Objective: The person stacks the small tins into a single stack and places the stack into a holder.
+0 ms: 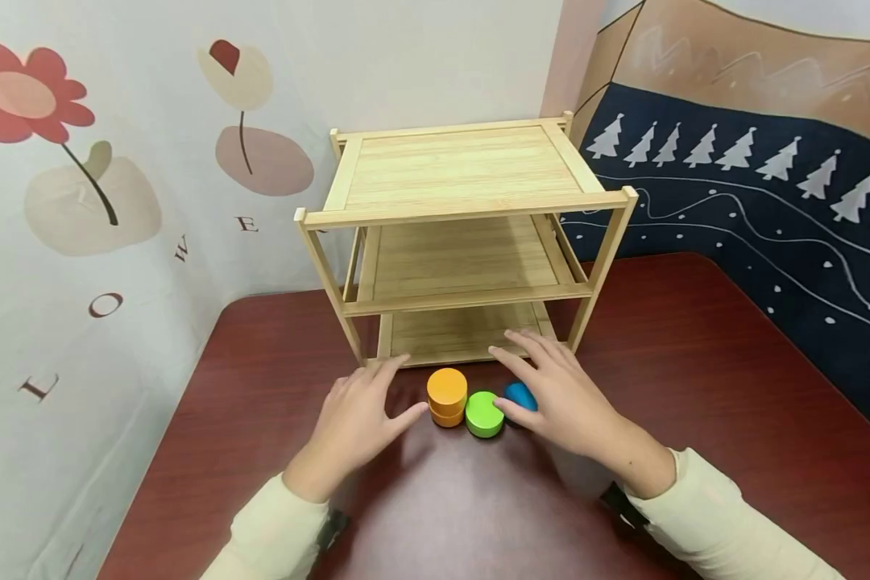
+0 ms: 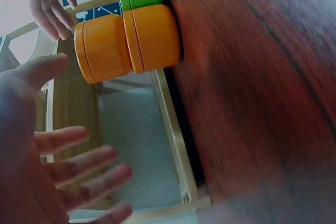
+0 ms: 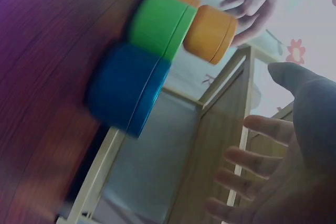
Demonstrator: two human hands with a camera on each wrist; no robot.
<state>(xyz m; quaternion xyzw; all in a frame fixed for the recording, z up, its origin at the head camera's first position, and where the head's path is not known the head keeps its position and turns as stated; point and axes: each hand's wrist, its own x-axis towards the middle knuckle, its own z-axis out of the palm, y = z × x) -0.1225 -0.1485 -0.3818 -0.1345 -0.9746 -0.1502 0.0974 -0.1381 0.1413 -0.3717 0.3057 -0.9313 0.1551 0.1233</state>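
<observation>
Two orange round lidded containers (image 1: 447, 388) stand stacked on the table, one on top of the other. Beside them on the right is a green container (image 1: 484, 415) of the same kind, and right of that a blue one (image 3: 123, 87), partly hidden by the right hand in the head view. My left hand (image 1: 355, 415) hovers left of the orange stack, fingers spread, thumb pointing at it. Above the blue container is my right hand (image 1: 558, 391), its fingers stretched out and its thumb over the green one in the head view. Neither hand holds anything.
Just behind the containers stands a three-tier wooden shelf (image 1: 464, 208) on the dark red table (image 1: 261, 387). A flower-printed cloth (image 1: 181, 242) hangs at the left, and a dark tree-printed one (image 1: 732, 185) at the right.
</observation>
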